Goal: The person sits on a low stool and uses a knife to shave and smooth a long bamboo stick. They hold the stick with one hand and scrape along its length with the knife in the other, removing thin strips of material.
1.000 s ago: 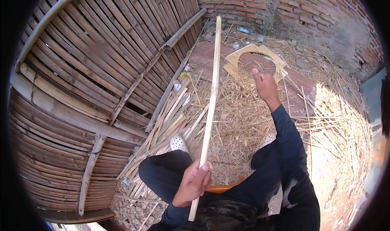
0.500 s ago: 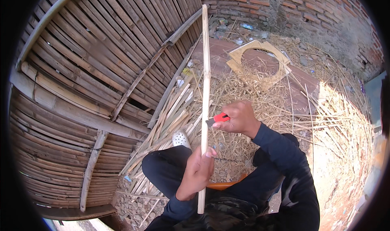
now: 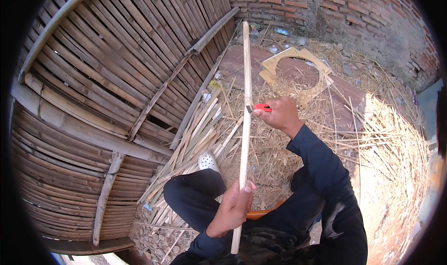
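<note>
A long, pale bamboo strip (image 3: 245, 139) stands nearly upright in the picture, reaching from my lap toward the far wall. My left hand (image 3: 234, 204) is closed round its lower part, thumb along the front. In my right hand (image 3: 281, 113) is a red-handled utility knife (image 3: 263, 107), gripped in closed fingers. Its short dark blade meets the right edge of the strip, close to a node about halfway up. Most of the knife's handle is hidden inside my fist.
A slatted bamboo wall (image 3: 107, 69) rises at left, a brick wall (image 3: 288, 6) at the back. Split bamboo pieces (image 3: 198, 134) lie beside my white clog (image 3: 207, 161). Shavings (image 3: 284, 148) cover the ground. A board with a round hole (image 3: 274, 60) lies beyond.
My right hand and the knife have moved up the strip, away from me. The strip has shifted slightly right and nearer, with my left hand still round it.
</note>
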